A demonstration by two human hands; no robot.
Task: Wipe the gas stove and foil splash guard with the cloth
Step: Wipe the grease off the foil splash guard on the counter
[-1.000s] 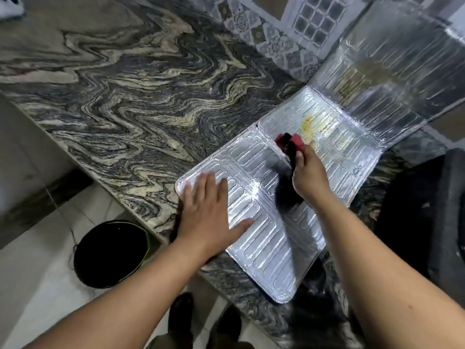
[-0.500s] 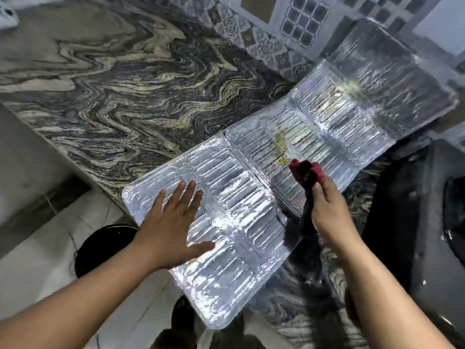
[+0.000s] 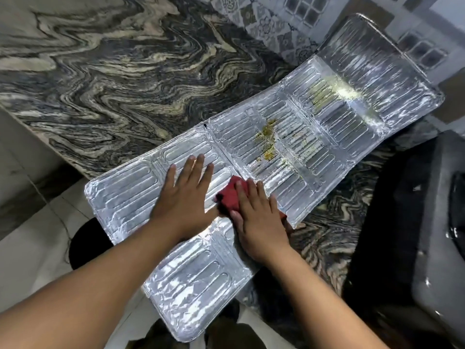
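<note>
Red cloth (image 3: 230, 195) sits at frame centre, pressed flat under the right hand (image 3: 259, 217) on the foil splash guard (image 3: 327, 137), which lies unfolded across the marble counter (image 3: 113, 71). Left hand (image 3: 185, 197), open-palmed, pins the foil. Yellow stains (image 3: 268, 139) lie up-right; firm, short strokes toward them should avoid creasing. Stove (image 3: 415, 222) waits at right.

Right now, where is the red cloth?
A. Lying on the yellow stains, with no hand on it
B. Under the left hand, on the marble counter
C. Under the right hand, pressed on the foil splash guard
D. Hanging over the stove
C: the red cloth lies under the fingers of the right hand, flat on the foil splash guard; the left hand presses bare foil beside it, and the yellow stains are farther up the guard, uncovered.
</note>
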